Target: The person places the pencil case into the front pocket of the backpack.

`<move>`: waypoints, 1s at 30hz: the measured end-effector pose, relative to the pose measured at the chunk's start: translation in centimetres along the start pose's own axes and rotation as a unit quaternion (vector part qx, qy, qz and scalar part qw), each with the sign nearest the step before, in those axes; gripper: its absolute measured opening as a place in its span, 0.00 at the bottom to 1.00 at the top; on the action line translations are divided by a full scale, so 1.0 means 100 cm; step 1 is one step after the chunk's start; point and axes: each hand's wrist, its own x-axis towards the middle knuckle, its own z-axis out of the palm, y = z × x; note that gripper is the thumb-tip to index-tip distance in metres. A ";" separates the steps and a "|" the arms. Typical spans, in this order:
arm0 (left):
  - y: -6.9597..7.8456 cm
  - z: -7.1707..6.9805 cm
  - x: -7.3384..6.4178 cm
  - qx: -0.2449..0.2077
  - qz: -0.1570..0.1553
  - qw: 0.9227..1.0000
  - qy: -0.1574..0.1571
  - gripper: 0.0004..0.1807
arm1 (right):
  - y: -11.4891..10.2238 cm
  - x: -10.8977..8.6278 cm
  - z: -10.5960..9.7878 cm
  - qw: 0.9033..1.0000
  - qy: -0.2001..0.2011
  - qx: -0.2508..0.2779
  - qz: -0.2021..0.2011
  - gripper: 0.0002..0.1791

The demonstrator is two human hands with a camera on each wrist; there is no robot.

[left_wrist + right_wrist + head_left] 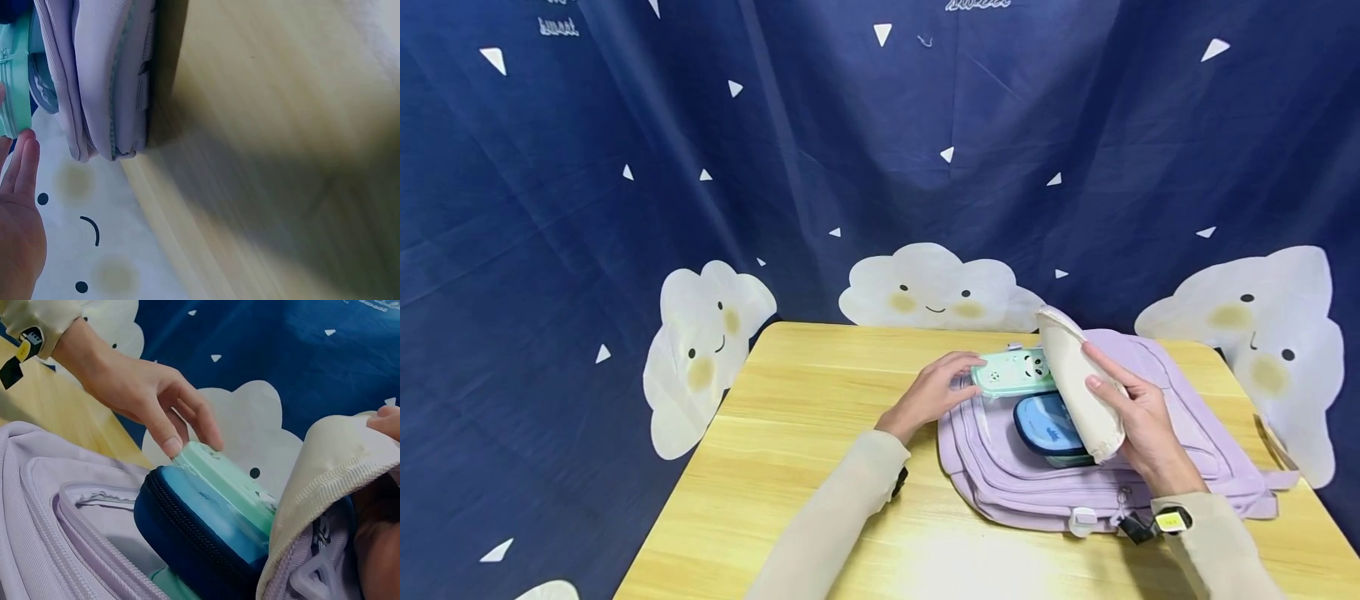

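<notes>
A lavender backpack (1000,492) lies on the table with a front pocket unzipped. My left hand (931,390) pinches the left end of a mint-green pencil case (1006,372) with a panda print, thumb on the near side and fingers on the far side. Next to it, a blue zippered case (187,515) with navy edging sticks out of the pocket. Something else green (172,584) shows below the blue case. My right hand (1142,417) grips the cream-lined pocket flap (1078,387) and holds it raised; it hides the right ends of both cases.
The wooden table (820,400) extends left and in front of the backpack. A strap (1277,446) trails off the bag's right side, and a white buckle (1082,521) hangs at its front edge. Behind stands a dark blue curtain (880,167) with cloud prints.
</notes>
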 end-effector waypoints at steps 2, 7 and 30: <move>0.002 0.001 0.003 0.005 0.006 1.000 -0.001 0.28 | 0.000 0.000 -0.002 1.000 -0.008 0.001 0.003 0.29; 0.009 0.006 0.011 0.020 0.020 1.000 -0.002 0.28 | 0.001 0.001 -0.005 1.000 -0.023 -0.018 0.009 0.29; 0.030 0.037 0.037 0.033 0.033 0.999 0.022 0.28 | 0.006 0.001 -0.008 0.997 -0.062 -0.026 0.029 0.30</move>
